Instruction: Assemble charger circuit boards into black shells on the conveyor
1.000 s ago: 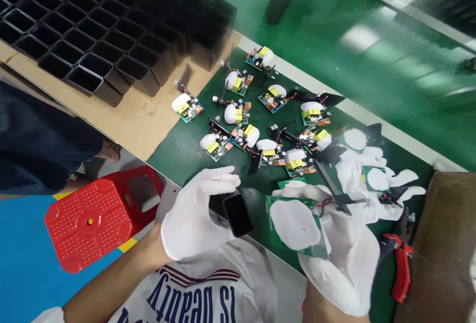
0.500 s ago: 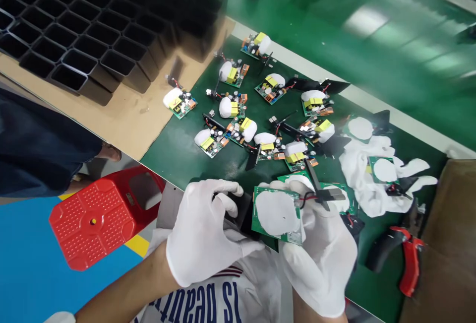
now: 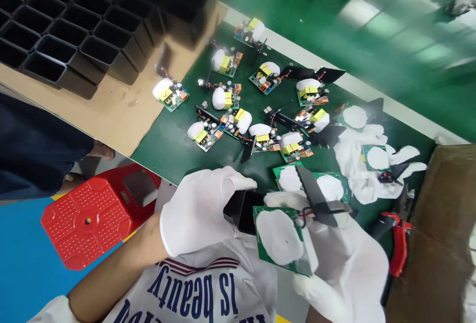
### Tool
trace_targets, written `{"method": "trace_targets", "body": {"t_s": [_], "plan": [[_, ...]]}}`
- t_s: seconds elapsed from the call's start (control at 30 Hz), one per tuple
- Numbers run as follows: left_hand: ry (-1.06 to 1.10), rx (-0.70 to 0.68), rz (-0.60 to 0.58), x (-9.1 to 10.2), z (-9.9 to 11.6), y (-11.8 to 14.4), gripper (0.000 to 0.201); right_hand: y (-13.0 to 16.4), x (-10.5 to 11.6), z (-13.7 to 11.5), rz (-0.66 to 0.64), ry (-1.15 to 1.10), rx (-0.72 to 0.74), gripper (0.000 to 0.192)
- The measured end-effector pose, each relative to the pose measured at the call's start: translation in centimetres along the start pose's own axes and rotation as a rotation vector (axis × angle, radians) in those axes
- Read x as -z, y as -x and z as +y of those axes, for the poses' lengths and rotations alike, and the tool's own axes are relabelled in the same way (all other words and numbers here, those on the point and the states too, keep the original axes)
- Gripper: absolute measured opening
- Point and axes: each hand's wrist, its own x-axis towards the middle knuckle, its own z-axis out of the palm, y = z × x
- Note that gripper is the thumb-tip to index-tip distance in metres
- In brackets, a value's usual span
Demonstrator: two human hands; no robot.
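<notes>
Here the left hand (image 3: 199, 214), in a white glove, is curled round a black case (image 3: 241, 209), open mouth facing right. The right hand (image 3: 342, 258), also gloved, pinches a green board (image 3: 280, 238) with a white pad on it, thumb on top; the board's left edge touches the case's mouth. A black tab (image 3: 316, 196) on red wire sticks up from the board, over the right fingers. Both hands sit at the near edge of the green mat (image 3: 174, 144), over the person's shirt.

Beyond them lies a strip of bare mat, then a cluster of small boards (image 3: 238, 119) further off. To the right lie white gloves (image 3: 357, 164) with more boards, and red pliers (image 3: 399, 248) beside a brown box (image 3: 439, 243). Far left, black trays (image 3: 74, 25) stand on cardboard (image 3: 111, 109). A red stool (image 3: 89, 221) sits below the mat's left edge.
</notes>
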Motion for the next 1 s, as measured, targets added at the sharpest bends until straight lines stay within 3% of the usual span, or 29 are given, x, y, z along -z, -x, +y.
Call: {"method": "trace_targets", "body": {"t_s": [0.17,0.43,1.0], "plan": [[-0.023,0.001,-0.017,0.0,-0.1,0.2,0.056,-0.3,-0.2,0.1,-0.031,0.167,0.044,0.072],[-0.055,-0.013,-0.045,0.1,-0.1,-0.1,0.059,-0.6,0.1,-0.4,-0.084,0.34,0.068,0.062],[-0.062,-0.012,-0.099,0.3,-0.3,-0.2,0.065,-1.6,0.0,-0.9,-0.134,0.33,0.074,0.052]]}}
